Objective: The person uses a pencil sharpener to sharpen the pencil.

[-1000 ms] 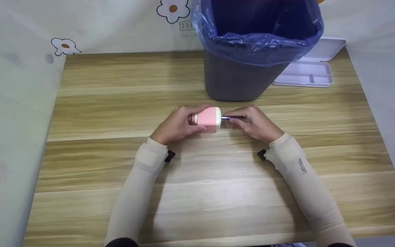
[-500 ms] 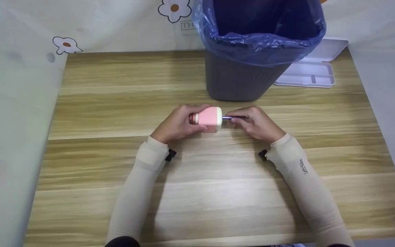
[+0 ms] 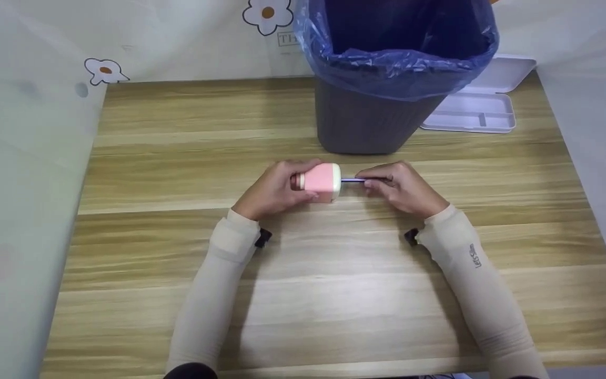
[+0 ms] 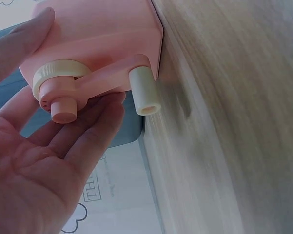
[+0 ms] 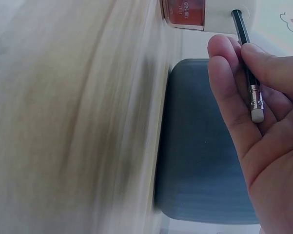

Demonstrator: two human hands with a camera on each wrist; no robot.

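My left hand [image 3: 271, 190] grips a pink and cream crank pencil sharpener [image 3: 320, 179] from the left, thumb and fingers on opposite sides. In the left wrist view, the sharpener's crank arm with its cream knob [image 4: 144, 90] faces the palm. On the other side, my right hand [image 3: 402, 190] pinches a dark pencil [image 3: 353, 180] between thumb and fingers. One end of the pencil sits in the hole of the cream face, so its tip is hidden. Its white eraser [image 5: 257, 115] points toward the right palm. A reddish see-through drawer [image 5: 185, 12] shows on the sharpener.
Behind the hands stands a grey bin [image 3: 361, 123] lined with a blue bag [image 3: 403, 79]. An open white pencil case [image 3: 496, 111] lies partly behind it on the wooden table [image 3: 334, 295]. Patterned sheets [image 3: 192, 42] border the table at the back and sides.
The right hand has shifted to the right, away from the sharpener, and more of the pencil shows between them. The left hand and sharpener have stayed nearly still.
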